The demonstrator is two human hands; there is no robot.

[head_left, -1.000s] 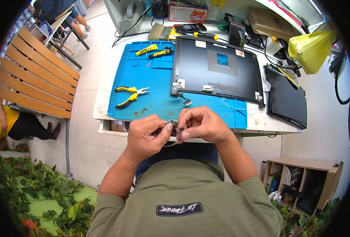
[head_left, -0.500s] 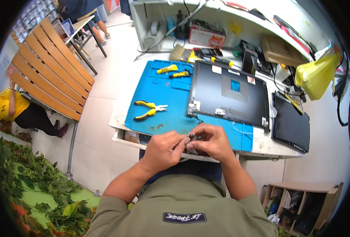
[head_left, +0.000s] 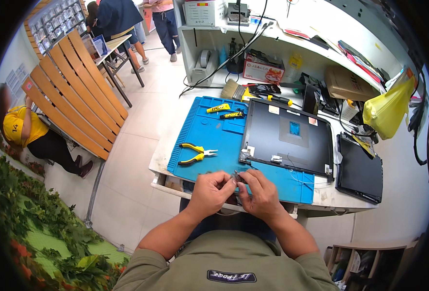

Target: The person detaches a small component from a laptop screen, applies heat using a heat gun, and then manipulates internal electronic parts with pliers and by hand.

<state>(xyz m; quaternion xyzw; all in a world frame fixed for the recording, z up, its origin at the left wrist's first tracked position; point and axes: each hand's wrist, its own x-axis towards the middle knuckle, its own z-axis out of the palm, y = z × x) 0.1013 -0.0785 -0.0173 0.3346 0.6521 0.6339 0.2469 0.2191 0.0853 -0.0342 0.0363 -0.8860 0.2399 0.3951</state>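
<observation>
At the near edge of the bench, my left hand point(head_left: 210, 194) and my right hand point(head_left: 260, 195) meet, both with fingers pinched. Between their fingertips is a small grey metal piece point(head_left: 235, 175), mostly hidden by the fingers, so its exact kind is unclear. Just beyond lies a dark laptop lid point(head_left: 267, 131) on a blue work mat point(head_left: 197, 128), with a thin cable and small taped bits along its near edge. Yellow-and-black pliers point(head_left: 198, 153) rest with their jaws apart on the mat's left part. Two small glue tubes, one yellow point(head_left: 218, 108) and one black point(head_left: 232, 115), lie farther back.
A black laptop part point(head_left: 359, 167) lies at the bench's right end, below a hanging yellow bag point(head_left: 390, 109). A brush point(head_left: 234, 90), a screwdriver point(head_left: 280, 100) and a red-white box point(head_left: 264, 68) sit at the back. A drawer point(head_left: 168, 186) stands partly open in front. Other people are at the left.
My view has tilted upward, so the bench appears lower and more shelf shows. Both hands stay together at the small metal piece, with the fingers slightly shifted around it.
</observation>
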